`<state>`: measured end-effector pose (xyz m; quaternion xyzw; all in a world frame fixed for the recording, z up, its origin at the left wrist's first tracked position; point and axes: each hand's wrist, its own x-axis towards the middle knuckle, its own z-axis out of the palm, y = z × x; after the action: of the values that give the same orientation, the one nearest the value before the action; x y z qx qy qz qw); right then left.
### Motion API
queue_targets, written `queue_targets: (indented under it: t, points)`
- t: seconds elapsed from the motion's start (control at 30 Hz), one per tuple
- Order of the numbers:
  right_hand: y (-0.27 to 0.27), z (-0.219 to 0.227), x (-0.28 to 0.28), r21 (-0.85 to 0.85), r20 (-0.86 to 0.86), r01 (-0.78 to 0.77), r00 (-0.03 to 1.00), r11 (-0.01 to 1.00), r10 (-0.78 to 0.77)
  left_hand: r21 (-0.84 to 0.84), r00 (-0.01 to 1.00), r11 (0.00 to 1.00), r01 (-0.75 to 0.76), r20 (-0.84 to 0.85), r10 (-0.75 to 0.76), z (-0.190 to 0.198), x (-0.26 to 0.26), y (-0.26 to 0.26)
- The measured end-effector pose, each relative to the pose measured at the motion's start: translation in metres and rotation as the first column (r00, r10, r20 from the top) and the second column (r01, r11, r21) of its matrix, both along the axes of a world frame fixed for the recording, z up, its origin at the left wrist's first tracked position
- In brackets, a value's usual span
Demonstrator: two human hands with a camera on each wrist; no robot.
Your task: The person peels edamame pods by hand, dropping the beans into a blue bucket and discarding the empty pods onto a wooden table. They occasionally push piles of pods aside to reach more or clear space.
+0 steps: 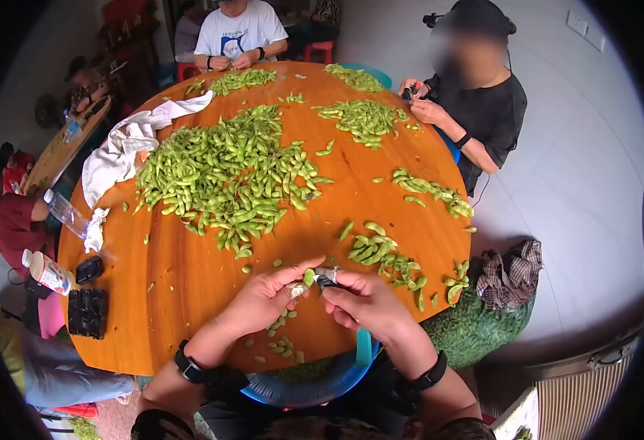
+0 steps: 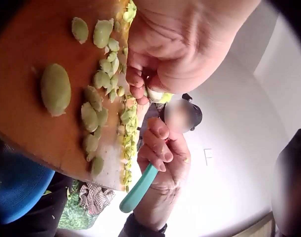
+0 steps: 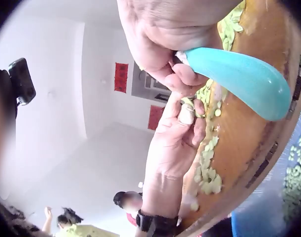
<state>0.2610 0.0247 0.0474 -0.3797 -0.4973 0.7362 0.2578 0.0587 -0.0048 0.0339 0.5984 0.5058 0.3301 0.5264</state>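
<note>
My left hand (image 1: 263, 299) pinches a green bean pod (image 1: 309, 277) between thumb and fingertips, above the near edge of the round wooden table. A white covering (image 3: 186, 114) shows on the left thumb. Close beside it, my right hand (image 1: 372, 302) grips a tool by its turquoise handle (image 3: 239, 81), which sticks out below the palm; its working end is mostly hidden by the fingers. Both hands' fingertips meet around the pod in the head view. Shelled pale-green beans (image 2: 56, 90) lie scattered on the tabletop beneath the left hand.
A big heap of pods (image 1: 219, 172) covers the table's middle, with smaller piles (image 1: 384, 253) at the right. A blue basin (image 1: 293, 396) sits below the near edge. White cloth (image 1: 120, 150), bottle (image 1: 65, 213) and black tray (image 1: 87, 313) lie left. Two people sit across.
</note>
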Motion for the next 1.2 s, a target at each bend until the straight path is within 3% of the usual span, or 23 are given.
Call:
queue_targets:
  t: [0.2, 0.3, 0.4, 0.53, 0.67, 0.73, 0.83, 1.13, 1.2]
  points:
    - [-0.001, -0.007, -0.003, -0.078, -0.053, 0.046, 0.997, 0.996, -0.050, -0.065, 0.988, 0.997, 0.052, 0.150, -0.042, -0.006, -0.006, 0.004]
    - [0.002, -0.005, -0.004, -0.198, -0.083, 0.037, 0.995, 0.980, -0.054, -0.054, 0.991, 0.998, 0.040, 0.128, -0.033, 0.000, -0.006, 0.003]
    - [0.007, -0.010, -0.003, -0.352, -0.223, -0.046, 0.974, 0.935, -0.036, 0.006, 0.989, 0.997, 0.080, 0.125, -0.080, -0.005, -0.010, 0.005]
    - [0.012, -0.020, 0.001, -0.424, -0.288, -0.132, 0.958, 0.896, 0.005, 0.004, 0.981, 0.993, 0.122, 0.149, -0.121, -0.008, -0.013, 0.008]
    - [0.011, -0.019, 0.001, -0.420, -0.331, -0.158, 0.943, 0.894, 0.011, -0.025, 0.979, 0.993, 0.117, 0.173, -0.111, -0.009, -0.012, 0.009]
    - [0.004, -0.008, -0.004, -0.266, -0.163, -0.003, 0.986, 0.964, -0.042, -0.046, 0.976, 0.993, 0.105, 0.197, -0.094, -0.008, -0.010, 0.007]
    - [0.001, 0.000, -0.005, -0.135, -0.093, -0.011, 0.996, 0.991, -0.002, -0.094, 0.967, 0.996, 0.000, 0.252, 0.023, -0.010, -0.008, 0.007]
    - [-0.003, -0.010, -0.014, -0.028, -0.048, 0.027, 0.998, 0.999, -0.028, -0.077, 0.959, 0.996, 0.050, 0.281, -0.027, -0.012, -0.013, 0.009]
    - [0.000, -0.013, -0.012, -0.089, -0.111, -0.001, 0.994, 0.996, -0.009, -0.088, 0.960, 0.994, 0.063, 0.278, -0.036, -0.011, -0.015, 0.009]
